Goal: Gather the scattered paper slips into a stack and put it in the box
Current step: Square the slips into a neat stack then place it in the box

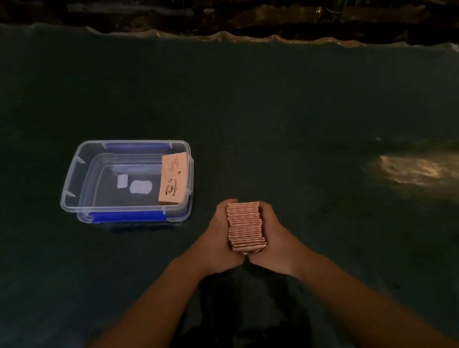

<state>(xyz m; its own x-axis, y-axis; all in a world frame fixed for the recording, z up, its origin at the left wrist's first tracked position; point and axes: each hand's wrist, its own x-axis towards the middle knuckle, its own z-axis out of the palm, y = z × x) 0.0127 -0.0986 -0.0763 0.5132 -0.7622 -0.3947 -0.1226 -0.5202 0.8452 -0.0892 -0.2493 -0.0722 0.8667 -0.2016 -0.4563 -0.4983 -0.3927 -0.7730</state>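
Pink paper slips (245,228): gathered, pressed edge-up between left hand (222,242) and right hand (275,241), fingers closed around the stack; clear plastic box (126,181) at ten o'clock, one bundle (174,179) already inside; placing judged outstanding.

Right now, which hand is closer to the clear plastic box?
The left hand. It presses the stack of slips on the side facing the box; the right hand is on the stack's far side.
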